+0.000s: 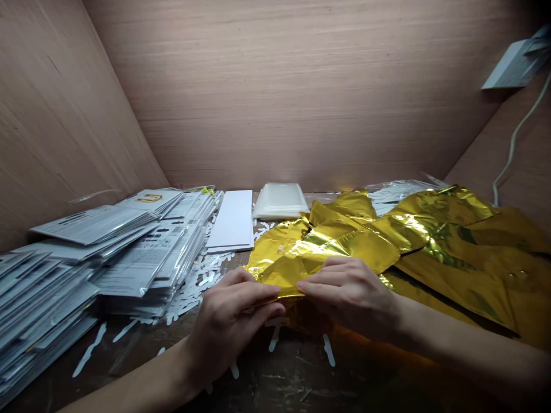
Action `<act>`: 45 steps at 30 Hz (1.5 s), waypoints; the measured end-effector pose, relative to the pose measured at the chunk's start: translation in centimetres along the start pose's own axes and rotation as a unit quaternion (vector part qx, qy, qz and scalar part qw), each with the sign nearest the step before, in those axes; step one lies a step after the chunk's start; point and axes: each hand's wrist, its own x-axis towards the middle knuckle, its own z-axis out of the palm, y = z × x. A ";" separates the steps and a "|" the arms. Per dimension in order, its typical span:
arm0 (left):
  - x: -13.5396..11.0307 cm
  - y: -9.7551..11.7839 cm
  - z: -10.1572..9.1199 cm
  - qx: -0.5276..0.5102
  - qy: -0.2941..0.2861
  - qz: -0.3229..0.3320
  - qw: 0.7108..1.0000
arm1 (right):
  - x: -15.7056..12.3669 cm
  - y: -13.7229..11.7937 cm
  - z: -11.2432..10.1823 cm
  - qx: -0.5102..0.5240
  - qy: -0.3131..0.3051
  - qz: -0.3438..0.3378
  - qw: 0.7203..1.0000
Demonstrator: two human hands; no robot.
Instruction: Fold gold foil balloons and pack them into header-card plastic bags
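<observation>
A crumpled gold foil sheet (344, 241) lies on the dark table (301, 378) in front of me. My left hand (228, 321) pinches its near folded edge, fingers closed on the foil. My right hand (350, 292) lies over the same edge, fingers pressed down and curled on the foil. More gold foil sheets (482, 252) are piled to the right.
Stacks of flat printed packets (107, 252) fill the left side. White cards (232, 221) and a stack of clear bags (279, 201) sit at the back. Small white paper strips (202, 281) litter the table. Wooden walls enclose the booth; a white cable (512, 149) hangs at right.
</observation>
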 end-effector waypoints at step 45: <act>0.5 -0.2 -0.2 -0.221 0.014 -0.103 0.970 | 0.0 -1.3 1.0 0.135 0.078 0.126 0.980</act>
